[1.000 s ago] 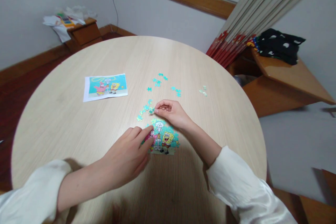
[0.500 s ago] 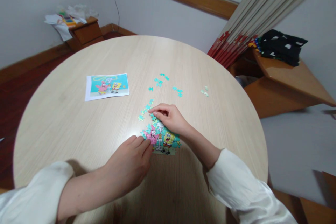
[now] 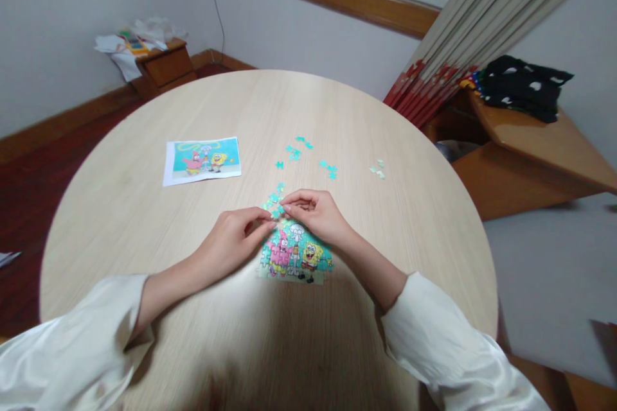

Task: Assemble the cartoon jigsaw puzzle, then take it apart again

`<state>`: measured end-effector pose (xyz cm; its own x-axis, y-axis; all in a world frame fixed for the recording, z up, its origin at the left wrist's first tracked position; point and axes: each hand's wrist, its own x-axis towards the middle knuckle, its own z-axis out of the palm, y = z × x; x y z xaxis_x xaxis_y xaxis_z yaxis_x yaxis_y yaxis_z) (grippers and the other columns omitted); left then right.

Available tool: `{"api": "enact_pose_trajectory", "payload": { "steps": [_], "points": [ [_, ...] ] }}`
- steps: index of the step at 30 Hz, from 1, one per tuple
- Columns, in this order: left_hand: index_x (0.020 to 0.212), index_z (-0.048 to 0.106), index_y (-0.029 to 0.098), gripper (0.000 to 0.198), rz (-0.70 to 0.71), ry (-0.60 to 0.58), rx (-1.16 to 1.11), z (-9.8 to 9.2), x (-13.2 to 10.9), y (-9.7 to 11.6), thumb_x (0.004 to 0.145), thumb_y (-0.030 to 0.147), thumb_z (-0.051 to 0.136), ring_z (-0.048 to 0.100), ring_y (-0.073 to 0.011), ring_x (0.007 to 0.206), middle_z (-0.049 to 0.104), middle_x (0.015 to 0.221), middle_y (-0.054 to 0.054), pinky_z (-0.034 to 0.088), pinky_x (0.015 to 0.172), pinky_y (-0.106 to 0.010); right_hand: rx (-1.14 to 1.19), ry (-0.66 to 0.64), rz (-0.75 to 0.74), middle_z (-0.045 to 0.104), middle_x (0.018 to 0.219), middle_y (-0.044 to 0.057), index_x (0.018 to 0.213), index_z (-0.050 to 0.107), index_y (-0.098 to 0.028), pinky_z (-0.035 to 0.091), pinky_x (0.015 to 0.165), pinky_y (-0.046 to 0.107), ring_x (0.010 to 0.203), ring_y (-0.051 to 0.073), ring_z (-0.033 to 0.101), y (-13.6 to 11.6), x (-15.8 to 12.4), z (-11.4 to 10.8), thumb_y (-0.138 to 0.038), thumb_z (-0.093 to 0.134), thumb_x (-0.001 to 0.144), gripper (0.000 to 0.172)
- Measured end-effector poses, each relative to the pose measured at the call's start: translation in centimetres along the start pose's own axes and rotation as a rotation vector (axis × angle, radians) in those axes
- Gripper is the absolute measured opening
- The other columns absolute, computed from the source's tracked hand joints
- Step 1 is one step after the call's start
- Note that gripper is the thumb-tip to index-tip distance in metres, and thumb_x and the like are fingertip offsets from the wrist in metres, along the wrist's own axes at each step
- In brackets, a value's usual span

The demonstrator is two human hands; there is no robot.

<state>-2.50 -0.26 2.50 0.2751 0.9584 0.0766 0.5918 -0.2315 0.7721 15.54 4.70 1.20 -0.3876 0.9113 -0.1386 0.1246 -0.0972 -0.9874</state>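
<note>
A partly assembled jigsaw puzzle (image 3: 295,263) lies on the table near its middle, showing a pink starfish, a pale squid figure and a yellow sponge. At its upper edge my right hand (image 3: 318,213) pinches a teal puzzle piece (image 3: 277,210) between thumb and fingers. My left hand (image 3: 236,231) comes in from the left, thumb and index fingertip close together beside that piece; whatever they grip is too small to make out. Loose teal and yellow pieces (image 3: 274,197) lie just beyond the fingertips, partly hidden by them.
A printed reference picture (image 3: 206,159) lies at the left on the round table (image 3: 120,205). More teal pieces (image 3: 293,152) are scattered farther back, with another teal cluster (image 3: 329,169) to their right. Pale pieces (image 3: 378,169) sit farther right. A curtain (image 3: 448,38) hangs behind the table.
My left hand has moved up and right from the puzzle's left side to its upper edge, uncovering the pink starfish. My right hand stays near the upper edge with its piece.
</note>
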Motion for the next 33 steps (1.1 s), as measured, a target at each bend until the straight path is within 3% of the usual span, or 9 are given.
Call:
{"api": "enact_pose_trajectory", "payload": {
  "steps": [6, 13, 19, 23, 27, 33],
  "points": [
    [0.079, 0.067, 0.014, 0.028, -0.08, 0.038, -0.199, 0.2, 0.1, -0.1, 0.084, 0.038, 0.053, 0.05, -0.0119, 0.056, 0.063, 0.063, -0.001, 0.037, 0.053, -0.024, 0.075, -0.06, 0.039, 0.066, 0.068, 0.0, 0.072, 0.068, -0.015, 0.048, 0.069, 0.028, 0.066, 0.01, 0.059, -0.3, -0.4, -0.1, -0.018, 0.074, 0.068, 0.008],
    [0.076, 0.062, 0.015, 0.021, -0.132, 0.075, -0.4, 0.2, 0.8, -0.3, 0.08, 0.034, 0.055, 0.051, -0.0109, 0.057, 0.059, 0.062, 0.001, 0.039, 0.052, -0.023, -0.082, -0.175, -0.015, 0.063, 0.066, -0.001, 0.066, 0.066, -0.016, 0.043, 0.063, 0.025, 0.062, 0.008, 0.053, -0.8, -0.9, 0.3, -0.018, 0.07, 0.07, 0.005],
    [0.085, 0.057, 0.016, 0.016, -0.153, 0.025, -0.503, 0.5, 0.7, -0.3, 0.079, 0.031, 0.058, 0.047, -0.0085, 0.048, 0.057, 0.057, 0.003, 0.034, 0.046, -0.021, -0.101, -0.095, -0.096, 0.064, 0.075, 0.001, 0.085, 0.069, -0.016, 0.044, 0.065, 0.026, 0.067, 0.009, 0.054, -0.4, -0.7, 0.0, -0.021, 0.065, 0.077, 0.01],
    [0.085, 0.045, 0.019, 0.022, -0.18, -0.02, -0.613, 0.8, 0.5, -0.5, 0.077, 0.031, 0.062, 0.042, -0.007, 0.041, 0.051, 0.046, 0.009, 0.031, 0.042, -0.018, -0.113, -0.197, -0.194, 0.066, 0.09, 0.005, 0.098, 0.07, -0.017, 0.046, 0.071, 0.028, 0.076, 0.011, 0.057, -0.1, -0.7, -0.1, -0.021, 0.064, 0.077, 0.022],
    [0.083, 0.043, 0.02, 0.029, -0.204, -0.049, -0.664, 0.9, 0.5, -0.6, 0.075, 0.035, 0.066, 0.049, -0.0082, 0.041, 0.054, 0.047, 0.009, 0.038, 0.044, -0.019, -0.185, -0.254, -0.236, 0.068, 0.091, 0.005, 0.089, 0.072, -0.017, 0.046, 0.077, 0.03, 0.082, 0.013, 0.059, 0.1, -0.8, 0.0, -0.021, 0.063, 0.079, 0.014],
    [0.085, 0.055, 0.015, 0.025, -0.189, -0.055, -0.706, 0.7, 0.8, -0.5, 0.072, 0.032, 0.069, 0.062, -0.0112, 0.058, 0.065, 0.063, 0.002, 0.051, 0.06, -0.025, -0.152, -0.137, -0.139, 0.067, 0.076, 0.002, 0.081, 0.071, -0.016, 0.045, 0.067, 0.027, 0.068, 0.01, 0.056, 0.3, -0.6, 0.0, -0.023, 0.069, 0.073, 0.01]
  ]
}}
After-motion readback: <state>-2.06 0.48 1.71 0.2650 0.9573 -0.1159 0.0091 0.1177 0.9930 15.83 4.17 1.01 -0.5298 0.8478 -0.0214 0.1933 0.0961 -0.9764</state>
